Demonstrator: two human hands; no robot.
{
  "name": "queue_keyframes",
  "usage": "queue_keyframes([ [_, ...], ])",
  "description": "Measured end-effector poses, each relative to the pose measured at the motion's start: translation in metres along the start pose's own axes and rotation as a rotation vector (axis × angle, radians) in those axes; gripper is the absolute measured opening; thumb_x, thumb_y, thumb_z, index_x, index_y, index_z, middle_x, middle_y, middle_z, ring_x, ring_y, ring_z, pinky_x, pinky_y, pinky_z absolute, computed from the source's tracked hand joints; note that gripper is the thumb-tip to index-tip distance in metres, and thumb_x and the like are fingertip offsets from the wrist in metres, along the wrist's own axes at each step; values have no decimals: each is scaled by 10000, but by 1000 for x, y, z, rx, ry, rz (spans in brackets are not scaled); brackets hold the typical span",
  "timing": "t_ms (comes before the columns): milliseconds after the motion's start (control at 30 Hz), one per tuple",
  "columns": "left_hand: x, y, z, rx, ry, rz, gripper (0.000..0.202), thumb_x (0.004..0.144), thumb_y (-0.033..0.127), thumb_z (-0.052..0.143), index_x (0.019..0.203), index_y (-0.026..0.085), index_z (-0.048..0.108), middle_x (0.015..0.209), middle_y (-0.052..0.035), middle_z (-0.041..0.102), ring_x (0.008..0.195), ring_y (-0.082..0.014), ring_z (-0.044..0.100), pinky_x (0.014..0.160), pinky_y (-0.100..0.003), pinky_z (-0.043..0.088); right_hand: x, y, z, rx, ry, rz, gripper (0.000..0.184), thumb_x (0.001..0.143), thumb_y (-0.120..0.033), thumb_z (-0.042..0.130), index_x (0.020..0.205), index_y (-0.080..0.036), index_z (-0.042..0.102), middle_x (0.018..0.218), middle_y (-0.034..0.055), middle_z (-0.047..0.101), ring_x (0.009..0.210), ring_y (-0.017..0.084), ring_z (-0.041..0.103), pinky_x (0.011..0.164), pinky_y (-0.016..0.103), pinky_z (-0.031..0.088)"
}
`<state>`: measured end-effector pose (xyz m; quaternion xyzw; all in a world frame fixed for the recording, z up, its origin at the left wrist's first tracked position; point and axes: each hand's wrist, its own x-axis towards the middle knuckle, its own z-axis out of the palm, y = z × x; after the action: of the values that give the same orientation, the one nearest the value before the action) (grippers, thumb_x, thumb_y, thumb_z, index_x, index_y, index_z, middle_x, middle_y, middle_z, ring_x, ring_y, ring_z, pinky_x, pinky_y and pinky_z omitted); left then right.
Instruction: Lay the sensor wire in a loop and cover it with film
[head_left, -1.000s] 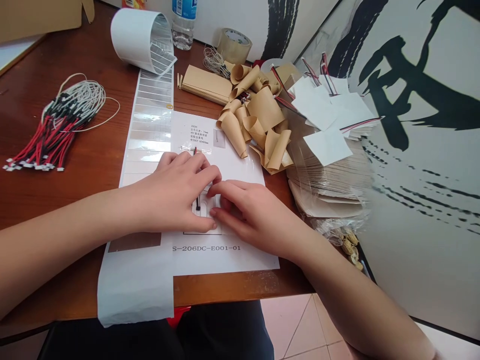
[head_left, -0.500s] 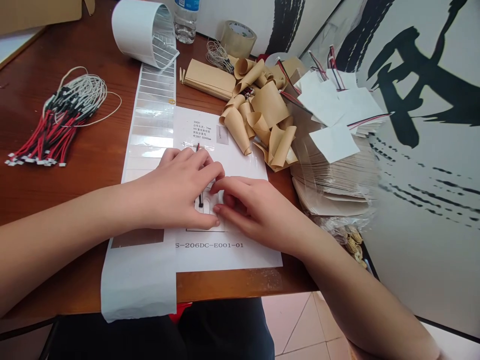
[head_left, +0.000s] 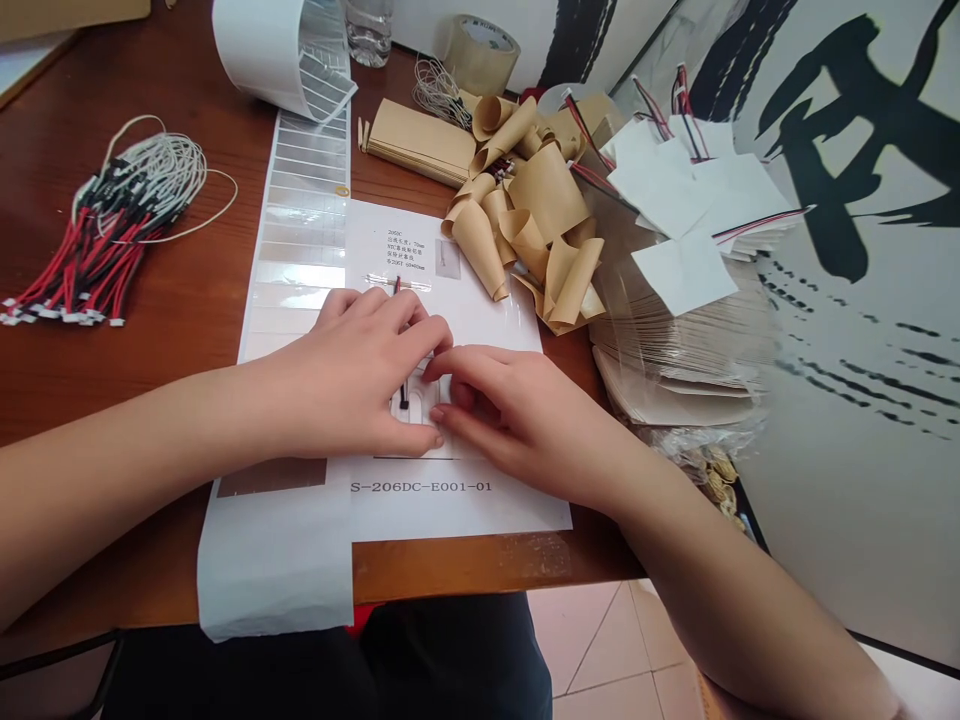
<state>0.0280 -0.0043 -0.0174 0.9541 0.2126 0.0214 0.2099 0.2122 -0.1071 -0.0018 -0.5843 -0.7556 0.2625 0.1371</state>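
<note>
My left hand (head_left: 349, 385) lies across a printed white sheet (head_left: 465, 512), its fingers and thumb pressed around a small white label (head_left: 417, 408). A thin black wire (head_left: 403, 395) runs along that label, and its red-tipped end (head_left: 397, 286) shows beyond my left fingers. My right hand (head_left: 510, 415) comes in from the other side, fingertips on the same label and touching my left hand. Much of the label is hidden under my fingers. Under the sheet's left edge runs a long strip of glossy labels (head_left: 296, 230).
On the brown wooden table (head_left: 150, 400) lie a bundle of red, black and white wires (head_left: 112, 230) and curled kraft paper pieces (head_left: 532, 210). To the right is a wrapped kraft stack (head_left: 675, 340) with white cards and wires. Packing tape (head_left: 480, 50) stands at the back.
The whole view has shifted slightly, with the table sitting a little higher in the frame. My hands remain on the label, with no clear change in their grip.
</note>
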Motion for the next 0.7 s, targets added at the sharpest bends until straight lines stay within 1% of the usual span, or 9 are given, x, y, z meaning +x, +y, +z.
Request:
queue_keyframes([
  [167, 0, 0, -2, -6, -9, -13, 461, 789, 576, 596, 1099, 236, 573, 1102, -86, 548, 1074, -323, 512, 979, -525, 329, 0, -2, 0, 2, -6, 11, 172, 972, -217, 584, 1123, -163, 646, 833, 14, 641, 673, 136, 544, 644, 264, 356],
  [267, 0, 1, -2, -6, -10, -11, 458, 791, 576, 591, 1096, 235, 573, 1104, -91, 555, 1078, -327, 510, 979, -525, 332, -1, -4, -1, -13, -22, 18, 172, 975, -215, 576, 1125, -162, 642, 861, 28, 651, 696, 147, 554, 654, 271, 370],
  [400, 0, 0, 0, -4, 14, 2, 462, 798, 577, 590, 1112, 238, 582, 1114, -89, 559, 1086, -327, 513, 991, -532, 329, -3, -6, -3, -38, -36, 4, 184, 973, -202, 560, 1135, -154, 632, 911, 53, 658, 728, 162, 562, 675, 282, 395],
  [600, 1, -3, 4, 0, 54, 16, 461, 787, 596, 604, 1094, 252, 585, 1074, -71, 561, 1071, -323, 529, 994, -536, 330, -5, -3, -4, -27, -39, -13, 191, 975, -207, 569, 1148, -152, 630, 944, 55, 661, 709, 150, 549, 681, 283, 406],
  [700, 1, -2, 3, 6, 52, 17, 465, 789, 602, 600, 1096, 253, 582, 1082, -72, 561, 1082, -326, 531, 996, -538, 327, -4, -2, -4, -29, -36, -11, 195, 974, -207, 571, 1150, -149, 633, 947, 56, 660, 713, 151, 546, 683, 284, 405],
])
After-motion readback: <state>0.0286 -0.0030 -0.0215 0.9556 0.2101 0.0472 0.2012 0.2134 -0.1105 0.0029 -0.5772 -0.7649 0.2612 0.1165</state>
